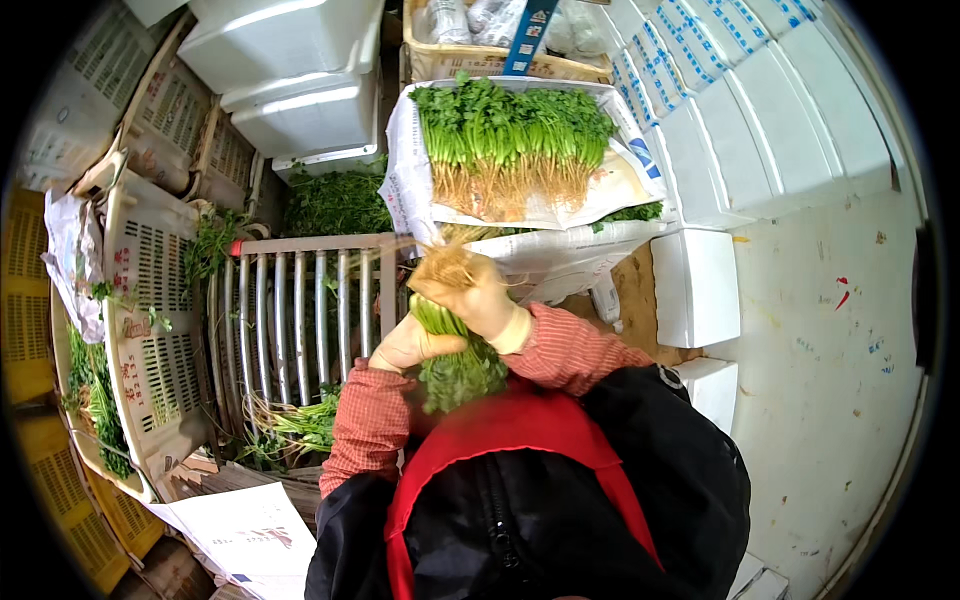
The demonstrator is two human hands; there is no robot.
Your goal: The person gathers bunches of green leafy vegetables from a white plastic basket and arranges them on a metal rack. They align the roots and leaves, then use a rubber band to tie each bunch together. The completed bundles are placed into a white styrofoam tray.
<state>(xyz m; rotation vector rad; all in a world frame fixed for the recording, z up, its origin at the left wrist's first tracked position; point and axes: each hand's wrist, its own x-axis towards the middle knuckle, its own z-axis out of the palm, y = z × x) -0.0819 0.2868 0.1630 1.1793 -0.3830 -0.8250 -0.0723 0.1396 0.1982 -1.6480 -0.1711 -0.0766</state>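
A bunch of leafy green herbs (465, 373) hangs upside down before my chest, leaves towards my red apron (480, 446) and pale roots (444, 268) uppermost. My right hand (484, 296), in a cream glove, is closed around the root end. Lower on the stems, my left hand (415, 343), gloved alike, grips the bunch from the left. Beyond the hands stands a paper-lined box (510, 259). On its paper lies a dense row of similar greens (517, 124), leaves at the far side and roots facing me.
A metal-barred rack (309, 319) stands left, with loose greens (311, 421) at its near end. Plastic crates (161, 322) line the left side. White foam boxes (300, 45) are stacked at far left, others (750, 135) along the right wall. A filled crate (506, 64) stands farthest.
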